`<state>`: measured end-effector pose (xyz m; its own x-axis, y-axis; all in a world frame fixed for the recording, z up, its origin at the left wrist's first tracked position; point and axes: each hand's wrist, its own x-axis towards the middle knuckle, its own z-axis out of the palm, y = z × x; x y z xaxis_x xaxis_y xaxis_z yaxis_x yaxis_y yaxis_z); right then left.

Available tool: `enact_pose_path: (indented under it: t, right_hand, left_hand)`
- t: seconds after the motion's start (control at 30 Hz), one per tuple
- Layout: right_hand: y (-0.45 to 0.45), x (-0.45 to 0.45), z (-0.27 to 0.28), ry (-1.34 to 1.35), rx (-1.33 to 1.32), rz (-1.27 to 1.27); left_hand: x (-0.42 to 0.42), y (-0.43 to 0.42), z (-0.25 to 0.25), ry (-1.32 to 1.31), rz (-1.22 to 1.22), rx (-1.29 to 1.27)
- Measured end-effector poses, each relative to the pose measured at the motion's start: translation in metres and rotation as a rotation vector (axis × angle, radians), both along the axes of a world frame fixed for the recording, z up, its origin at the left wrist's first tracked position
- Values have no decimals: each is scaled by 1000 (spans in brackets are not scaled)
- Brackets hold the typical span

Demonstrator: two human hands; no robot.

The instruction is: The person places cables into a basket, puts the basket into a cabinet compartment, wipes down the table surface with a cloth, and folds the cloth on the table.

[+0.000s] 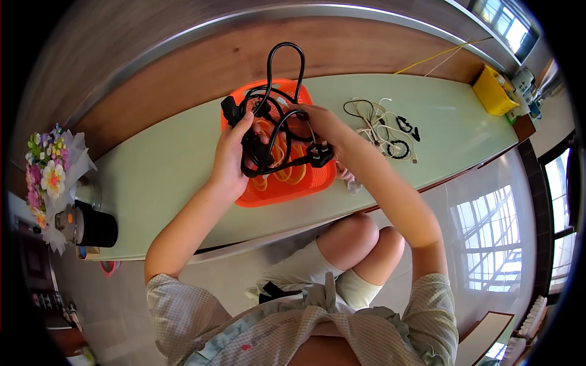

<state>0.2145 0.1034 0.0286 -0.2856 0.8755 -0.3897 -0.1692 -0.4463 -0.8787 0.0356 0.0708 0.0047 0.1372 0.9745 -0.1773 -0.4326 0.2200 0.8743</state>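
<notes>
The basket [314,182] is orange, the cables [301,61] are black. The tabletop [165,177] is pale green. The shirt [183,311] seems finely checked, perhaps beige.

I get 1 cam only, head-worn: looks fwd & steeply down past the wearer's torso, wide fisheye, hands [262,137] mid-frame at arm's length, bench [183,177] spanning the view; no 2nd view overlaps.

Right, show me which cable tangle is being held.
The black tangle, in the left hand and right hand over the orange basket; the whiter tangle lies on the table.
</notes>
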Motion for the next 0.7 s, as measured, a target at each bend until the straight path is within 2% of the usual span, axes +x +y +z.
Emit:
enact_pose_path:
  t: [0.1, 0.2, 0.4, 0.53, 0.57, 0.63, 0.7]
  right_hand:
    - [6, -7, 2, -18, -32, 80]
    - [14, -12, -11, 44, -93, 117]
    - [11, -17, -7, -239, -73, 127]
    - [37, -14, -34, -447, 107, 222]
    - [36, -12, -41, -326, 118, 41]
    - [31, -12, -30, -194, 137, -32]
    - [25, -13, -19, -37, 182, -64]
  left_hand:
    - [-4, 4, -3, -23, 59, 3]
    - [1, -4, 13, -23, 38, -142]
    - [-19, 14, -9, 54, -98, -245]
    - [-19, 10, -1, 109, -184, -316]
    - [-18, 9, 2, 156, -197, -340]
    - [-19, 11, -5, 220, -209, -330]
    - [-13, 6, -1, 157, -192, -292]
